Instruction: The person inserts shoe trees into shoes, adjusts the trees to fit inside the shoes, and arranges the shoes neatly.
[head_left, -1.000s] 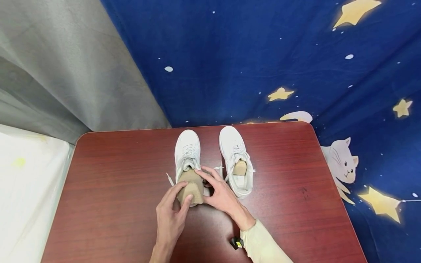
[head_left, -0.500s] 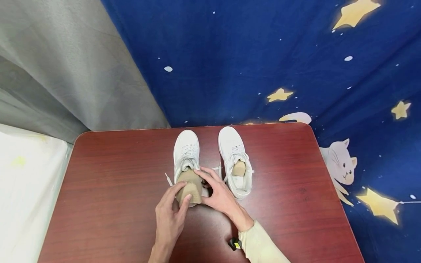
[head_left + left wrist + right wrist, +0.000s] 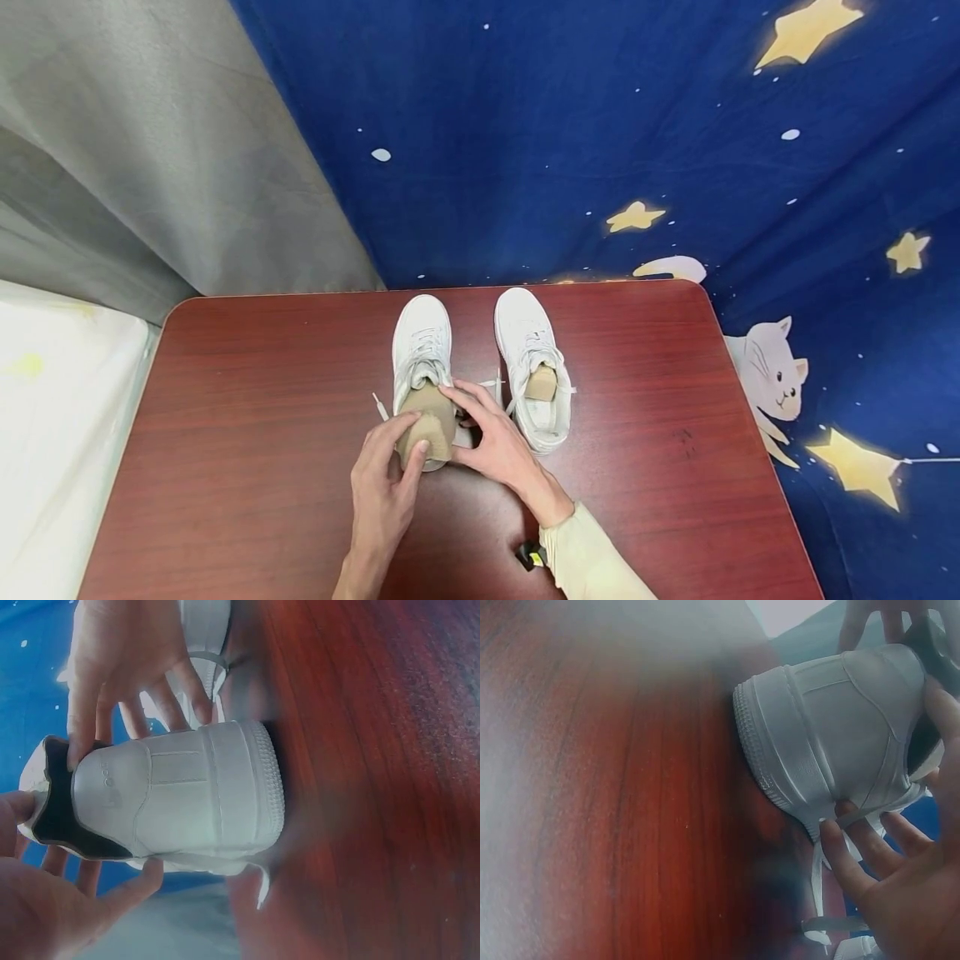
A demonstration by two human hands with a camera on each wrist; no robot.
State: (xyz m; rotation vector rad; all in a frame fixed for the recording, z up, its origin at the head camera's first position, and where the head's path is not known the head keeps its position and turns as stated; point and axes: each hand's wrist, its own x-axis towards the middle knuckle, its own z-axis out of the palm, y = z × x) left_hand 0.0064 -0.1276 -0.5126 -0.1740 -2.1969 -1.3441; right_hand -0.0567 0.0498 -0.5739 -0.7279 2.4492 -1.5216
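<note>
Two white lace-up sneakers stand on the table, toes toward its far edge. In the left sneaker [image 3: 422,329] sits a tan, cardboard-like shoe insert [image 3: 426,417], its rounded near end sticking out at the heel opening. My left hand [image 3: 378,483] pinches that end between thumb and fingers. Along the sneaker's right side my right hand [image 3: 498,442] grips the collar, its thumb near the heel. Both wrist views show the sneaker's heel [image 3: 180,787] up close, with the thumb of my right hand [image 3: 907,877] at the collar. The insert's inner end is hidden.
To the right stands the other sneaker [image 3: 522,321], with a similar tan insert [image 3: 542,383] inside it. Loose laces [image 3: 380,407] trail beside the left sneaker. A small black object [image 3: 529,555] is by my right sleeve. The reddish-brown table [image 3: 255,433] meets a blue star-patterned curtain [image 3: 487,150].
The insert's near end and my left thumb have shifted slightly left. My right hand keeps its hold on the sneaker. The whole view has drifted a little.
</note>
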